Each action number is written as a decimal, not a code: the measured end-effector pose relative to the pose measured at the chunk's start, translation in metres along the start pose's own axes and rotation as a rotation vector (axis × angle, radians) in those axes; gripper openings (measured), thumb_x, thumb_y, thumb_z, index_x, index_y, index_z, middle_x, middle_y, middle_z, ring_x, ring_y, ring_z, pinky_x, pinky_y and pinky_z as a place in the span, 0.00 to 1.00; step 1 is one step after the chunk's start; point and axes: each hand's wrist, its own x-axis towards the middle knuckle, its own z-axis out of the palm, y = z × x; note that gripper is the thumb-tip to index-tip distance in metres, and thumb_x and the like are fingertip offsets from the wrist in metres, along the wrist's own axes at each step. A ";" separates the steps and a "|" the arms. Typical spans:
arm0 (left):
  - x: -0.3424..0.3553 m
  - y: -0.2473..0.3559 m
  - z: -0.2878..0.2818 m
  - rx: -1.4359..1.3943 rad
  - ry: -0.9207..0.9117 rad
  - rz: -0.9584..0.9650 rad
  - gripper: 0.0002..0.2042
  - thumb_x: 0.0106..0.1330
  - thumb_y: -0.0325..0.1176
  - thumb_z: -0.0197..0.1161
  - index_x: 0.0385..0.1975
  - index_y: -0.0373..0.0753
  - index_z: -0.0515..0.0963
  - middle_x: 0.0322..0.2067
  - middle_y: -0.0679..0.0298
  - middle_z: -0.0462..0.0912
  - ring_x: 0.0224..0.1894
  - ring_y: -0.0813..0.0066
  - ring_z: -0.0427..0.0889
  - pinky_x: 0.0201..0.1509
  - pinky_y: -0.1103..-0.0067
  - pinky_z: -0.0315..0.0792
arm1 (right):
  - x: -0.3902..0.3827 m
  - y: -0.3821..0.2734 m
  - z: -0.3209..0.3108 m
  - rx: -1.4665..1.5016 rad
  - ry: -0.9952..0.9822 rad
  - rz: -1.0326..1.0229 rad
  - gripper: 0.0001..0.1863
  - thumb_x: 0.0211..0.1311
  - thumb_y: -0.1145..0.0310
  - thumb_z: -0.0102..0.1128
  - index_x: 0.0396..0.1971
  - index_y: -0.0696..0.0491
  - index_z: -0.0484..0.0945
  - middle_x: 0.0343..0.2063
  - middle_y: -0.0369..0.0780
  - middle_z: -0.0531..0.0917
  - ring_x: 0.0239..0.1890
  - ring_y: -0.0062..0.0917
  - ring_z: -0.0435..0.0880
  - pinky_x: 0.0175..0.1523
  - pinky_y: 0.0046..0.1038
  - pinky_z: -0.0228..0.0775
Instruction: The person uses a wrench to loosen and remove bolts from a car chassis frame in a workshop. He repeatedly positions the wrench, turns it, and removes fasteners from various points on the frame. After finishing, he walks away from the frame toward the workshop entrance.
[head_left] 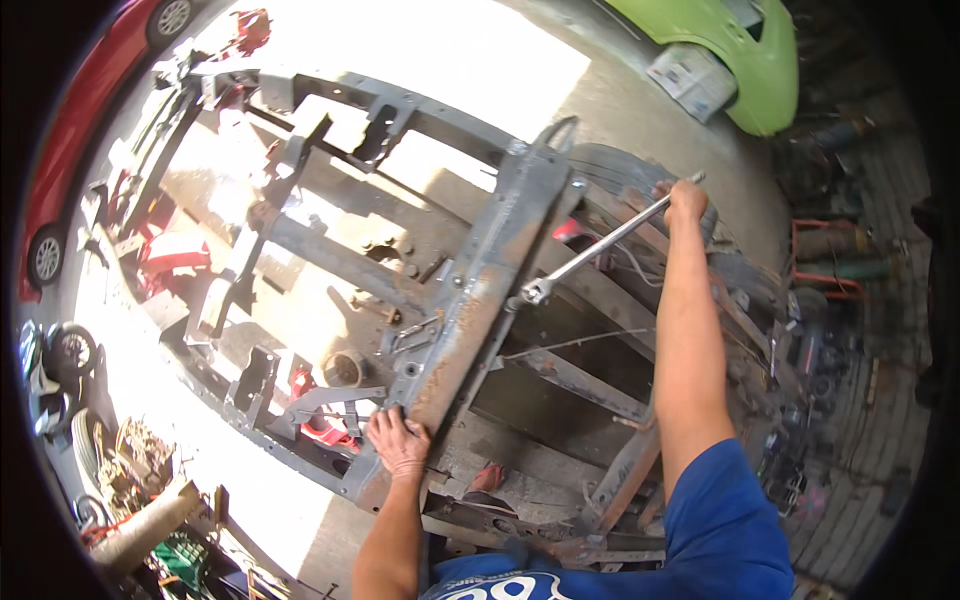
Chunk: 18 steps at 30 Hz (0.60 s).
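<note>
My right hand (684,200) is closed round the far end of a long silver socket wrench (612,243). The wrench slopes down to the left, and its head (536,292) sits at the right side of a rusty grey crossbeam (480,300). Whatever the head is fitted on is hidden. At the near end of this crossbeam, my left hand (400,443) rests on the metal with its fingers spread and nothing held. Just left of the beam lie some small metal tools or parts (415,332), too small to name.
The beam belongs to a large vehicle frame (360,255) on the floor. Red stands (325,425) show under it. A tyre (610,165) lies beyond the beam. Around stand a green car body part (765,70), a red car (85,110) and scrap parts (140,460) at the lower left.
</note>
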 end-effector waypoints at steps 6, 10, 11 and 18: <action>-0.003 -0.003 0.003 -0.046 -0.071 -0.048 0.19 0.54 0.35 0.58 0.45 0.37 0.76 0.50 0.46 0.75 0.62 0.45 0.69 0.67 0.54 0.60 | -0.252 0.019 0.281 -0.812 -0.871 -0.657 0.18 0.67 0.63 0.56 0.46 0.63 0.78 0.43 0.52 0.85 0.43 0.37 0.88 0.47 0.39 0.82; -0.005 -0.003 0.003 -0.077 -0.130 -0.084 0.19 0.55 0.37 0.59 0.47 0.36 0.75 0.50 0.45 0.75 0.62 0.46 0.69 0.67 0.54 0.60 | -0.499 0.089 0.187 -0.610 -1.528 -0.851 0.12 0.61 0.74 0.53 0.43 0.59 0.78 0.36 0.54 0.85 0.41 0.46 0.88 0.48 0.44 0.81; -0.005 -0.004 0.001 -0.052 -0.019 0.022 0.21 0.57 0.40 0.60 0.48 0.35 0.75 0.50 0.47 0.75 0.60 0.47 0.69 0.67 0.57 0.61 | -0.528 0.095 0.142 -0.643 -1.573 -0.872 0.10 0.60 0.72 0.53 0.41 0.56 0.78 0.30 0.50 0.86 0.34 0.47 0.88 0.42 0.44 0.82; -0.008 -0.004 0.002 -0.091 0.117 0.074 0.13 0.59 0.33 0.59 0.43 0.37 0.76 0.42 0.51 0.76 0.52 0.49 0.72 0.59 0.60 0.66 | -0.526 0.021 -0.153 -0.239 -1.440 -1.242 0.07 0.45 0.68 0.61 0.28 0.49 0.78 0.23 0.36 0.78 0.35 0.29 0.79 0.62 0.41 0.61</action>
